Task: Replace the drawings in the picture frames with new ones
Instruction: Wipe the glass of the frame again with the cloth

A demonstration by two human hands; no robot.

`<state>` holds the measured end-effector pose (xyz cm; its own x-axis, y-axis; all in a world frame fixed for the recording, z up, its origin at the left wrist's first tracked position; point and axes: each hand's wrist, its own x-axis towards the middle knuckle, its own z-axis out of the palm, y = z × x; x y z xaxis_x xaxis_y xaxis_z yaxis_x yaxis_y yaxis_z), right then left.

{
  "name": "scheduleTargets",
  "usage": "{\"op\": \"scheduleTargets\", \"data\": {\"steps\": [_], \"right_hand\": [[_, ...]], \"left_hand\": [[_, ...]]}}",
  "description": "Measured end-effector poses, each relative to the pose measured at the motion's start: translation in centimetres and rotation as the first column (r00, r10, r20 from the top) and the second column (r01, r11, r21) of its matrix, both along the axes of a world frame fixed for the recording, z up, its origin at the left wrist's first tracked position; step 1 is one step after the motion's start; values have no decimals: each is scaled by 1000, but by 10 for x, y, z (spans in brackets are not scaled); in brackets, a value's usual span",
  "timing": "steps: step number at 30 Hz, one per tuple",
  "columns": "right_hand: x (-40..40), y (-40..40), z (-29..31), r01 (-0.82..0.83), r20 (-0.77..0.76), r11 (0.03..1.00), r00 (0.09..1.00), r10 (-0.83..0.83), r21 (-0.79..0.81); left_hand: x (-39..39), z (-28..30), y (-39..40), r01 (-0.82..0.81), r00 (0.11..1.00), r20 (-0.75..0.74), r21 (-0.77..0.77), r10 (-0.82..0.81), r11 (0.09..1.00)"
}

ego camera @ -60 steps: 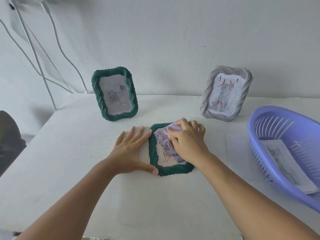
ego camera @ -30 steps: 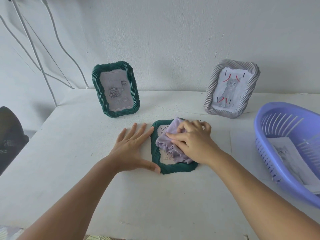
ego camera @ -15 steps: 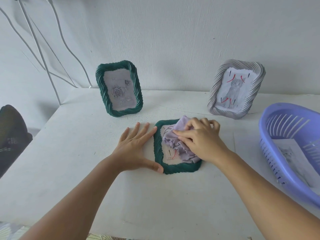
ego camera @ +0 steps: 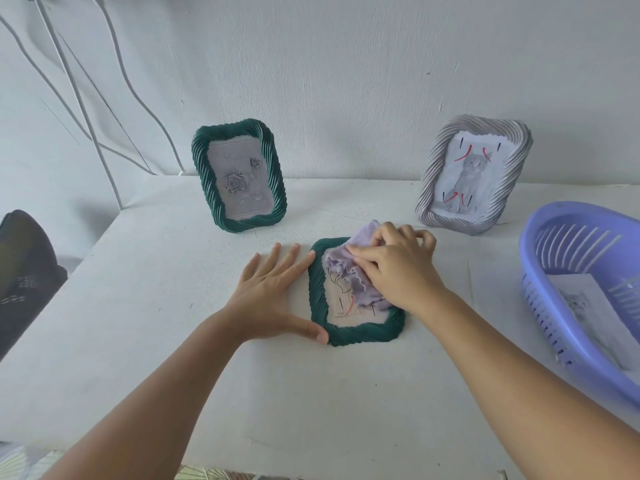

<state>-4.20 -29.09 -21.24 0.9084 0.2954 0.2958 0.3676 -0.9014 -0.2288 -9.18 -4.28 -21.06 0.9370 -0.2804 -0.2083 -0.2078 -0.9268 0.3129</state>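
Note:
A green twisted-rim picture frame point(ego camera: 360, 332) lies flat on the white table point(ego camera: 145, 306), a drawing showing under its glass. My left hand point(ego camera: 273, 292) lies flat beside it, fingers straight, thumb and forefinger against the frame's left edge. My right hand point(ego camera: 394, 268) presses a crumpled lilac cloth point(ego camera: 346, 271) onto the frame's glass, fingers curled over the cloth. A second green frame point(ego camera: 239, 174) with a rose drawing stands at the back left. A grey frame point(ego camera: 474, 174) with a cat drawing stands at the back right.
A lilac plastic basket point(ego camera: 540, 271) sits at the right edge, holding a loose cat drawing point(ego camera: 588, 306). White cables point(ego camera: 114, 74) hang down the wall at the left. A dark object point(ego camera: 20, 271) lies beyond the table's left edge.
My right hand has slid the cloth across the glass towards the frame's upper right, uncovering more of the drawing's lower left. The left hand stays against the frame.

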Motion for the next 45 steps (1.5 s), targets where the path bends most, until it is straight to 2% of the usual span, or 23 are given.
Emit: {"op": "scheduleTargets", "data": {"steps": [4, 8, 11, 14, 17, 21, 26, 30, 34, 38, 41, 43, 45], "right_hand": [[-4, 35, 0, -59, -55, 998, 997, 60, 22], [-11, 8, -2, -152, -59, 988, 987, 151, -13], [-5, -7, -1, -81, -5, 996, 997, 81, -33], [0, 18, 0, 10, -25, 1000, 1000, -11, -14], [-10, 41, -4, -18, -44, 1000, 999, 18, 7], [-21, 12, -6, -97, 15, 995, 995, 97, -21], [-5, 17, -3, 26, 17, 1000, 1000, -26, 2], [-8, 36, -5, -9, -16, 999, 1000, 10, 33], [-22, 0, -5, -66, 50, 996, 996, 69, -52], [-17, -16, -4, 99, 82, 993, 992, -94, -59], [-11, 5, -3, 175, 6, 985, 985, -175, 13], [-19, 16, -6, 126, -34, 990, 992, -124, 64], [-33, 14, -13, 47, -7, 996, 999, -47, 71]], "left_hand": [[0, 0, 1, 6, 1000, 3, 15, -6, 1000], [0, -1, 1, 0, 1000, 6, -3, 0, 1000], [0, -1, 0, -4, 1000, 5, -4, 4, 1000], [1, -1, 1, -1, 1000, -1, 6, 1, 1000], [1, -1, 1, 6, 1000, 6, 12, -6, 1000], [0, -1, 1, 1, 1000, 8, -9, -1, 1000], [1, 0, 1, 0, 1000, -8, 2, 0, 1000], [1, 1, 0, 5, 1000, -3, 8, -5, 1000], [0, 0, 1, -4, 1000, 3, -11, 4, 1000], [1, 0, 1, -7, 1000, -7, -7, 7, 1000], [1, -1, 1, -10, 1000, -4, -2, 10, 1000], [1, -1, 1, -10, 1000, -1, -6, 10, 1000], [0, -1, 1, -9, 1000, 2, -2, 9, 1000]]}}
